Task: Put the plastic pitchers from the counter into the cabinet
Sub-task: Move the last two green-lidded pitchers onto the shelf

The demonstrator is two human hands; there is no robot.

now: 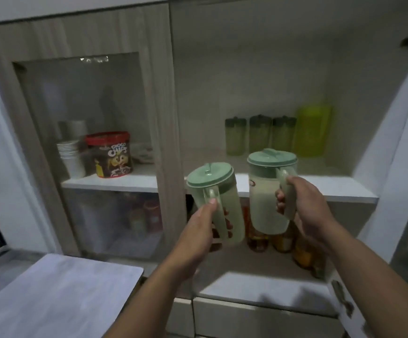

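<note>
I hold two pale green plastic pitchers with green lids in front of the open cabinet. My left hand grips the handle of the left pitcher, which hangs in front of the lower shelf. My right hand grips the handle of the right pitcher, held a little higher, its lid level with the white upper shelf. Both pitchers stand upright and touch nothing.
On the upper shelf's back stand three green lidded tumblers and a lime green jug. Bottles fill the lower shelf. Behind the glass door on the left are a cereal tub and stacked cups. The open door stands at right; a counter lies lower left.
</note>
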